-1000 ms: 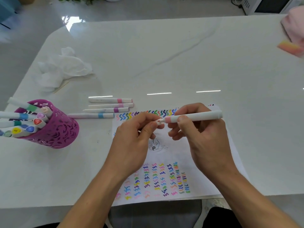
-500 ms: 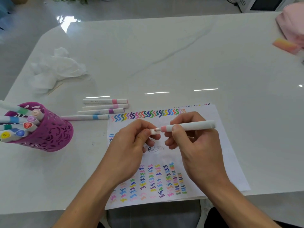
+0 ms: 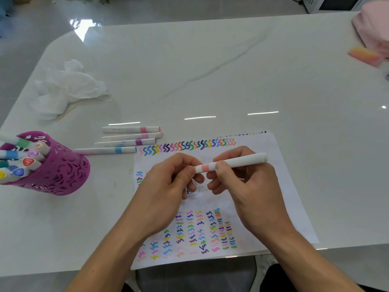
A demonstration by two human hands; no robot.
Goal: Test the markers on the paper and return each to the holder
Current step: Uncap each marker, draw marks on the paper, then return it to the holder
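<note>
A white marker with a pink band (image 3: 237, 161) is held level above the paper (image 3: 280, 186). My right hand (image 3: 246, 190) grips its barrel. My left hand (image 3: 168, 186) pinches the capped left end of that marker between thumb and fingers. The paper carries rows of coloured squiggles along its top and bottom. The purple perforated holder (image 3: 61, 171) stands at the left with several markers in it. Several loose markers (image 3: 130, 138) lie side by side on the table between the holder and the paper.
Crumpled white tissue (image 3: 67, 89) lies at the back left of the white marble table (image 3: 210, 70). A pink cloth (image 3: 372, 28) and an orange-pink block (image 3: 365, 55) sit at the far right. The paper overhangs the table's near edge.
Both hands have stayed together on the marker; the view has shifted slightly, so hands and paper appear a little lower. The left fingers remain on the marker's cap end.
</note>
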